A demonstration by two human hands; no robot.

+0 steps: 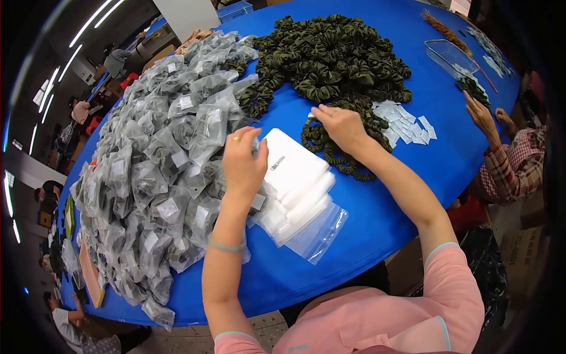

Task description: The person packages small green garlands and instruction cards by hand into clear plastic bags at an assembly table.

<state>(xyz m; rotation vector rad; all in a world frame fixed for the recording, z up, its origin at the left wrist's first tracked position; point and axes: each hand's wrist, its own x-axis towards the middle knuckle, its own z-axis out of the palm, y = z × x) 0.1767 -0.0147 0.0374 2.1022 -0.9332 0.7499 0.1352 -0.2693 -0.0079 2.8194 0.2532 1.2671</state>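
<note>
Left hand (243,162), loosely open, seemingly empty, beside stacked translucent white plastic bags (295,158); right hand (343,127), grip indeterminable, above dark-green ruched fabric scrunchies (315,139); risk: wrist contact scattering the slick bags.

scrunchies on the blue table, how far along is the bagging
Looks done: the big heap of filled bags. In hand: left hand beside the flat bags, right hand at the near scrunchies, its grip unclear. Left to do: the large scrunchie pile, plus loose labels.
</note>
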